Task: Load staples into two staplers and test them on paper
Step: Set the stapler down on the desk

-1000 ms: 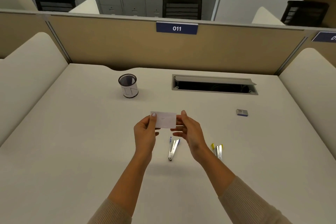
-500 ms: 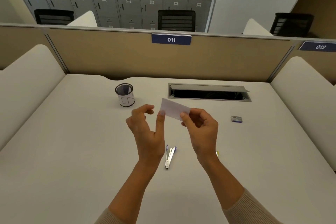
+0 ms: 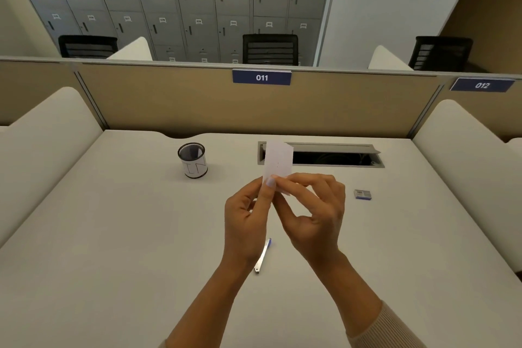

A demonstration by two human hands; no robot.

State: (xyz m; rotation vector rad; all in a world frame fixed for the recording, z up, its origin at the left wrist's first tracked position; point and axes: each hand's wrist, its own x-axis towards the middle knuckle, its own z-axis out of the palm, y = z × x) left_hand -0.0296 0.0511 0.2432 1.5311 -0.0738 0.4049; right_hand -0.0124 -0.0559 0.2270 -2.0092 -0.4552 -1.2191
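Note:
A small white slip of paper [image 3: 278, 162] stands upright above the desk, pinched at its lower edge by both hands. My left hand [image 3: 247, 220] holds it between thumb and fingers on the left; my right hand [image 3: 312, 213] pinches it from the right. Faint dots show on the paper's middle. Below the hands, a blue-tipped metal stapler [image 3: 262, 256] lies opened flat on the desk, partly hidden by my left wrist. The second, yellow stapler is hidden behind my right forearm. A small staple box [image 3: 362, 194] sits to the right.
A black mesh pen cup [image 3: 193, 160] with a white label stands at the back left of the desk [image 3: 113, 234]. A cable slot [image 3: 333, 156] with its lid up runs along the back. Padded dividers flank the desk on both sides.
The paper was turned from lying level to standing upright and was raised. My left hand let go of it for a moment, then pinched it again. The view tilted up.

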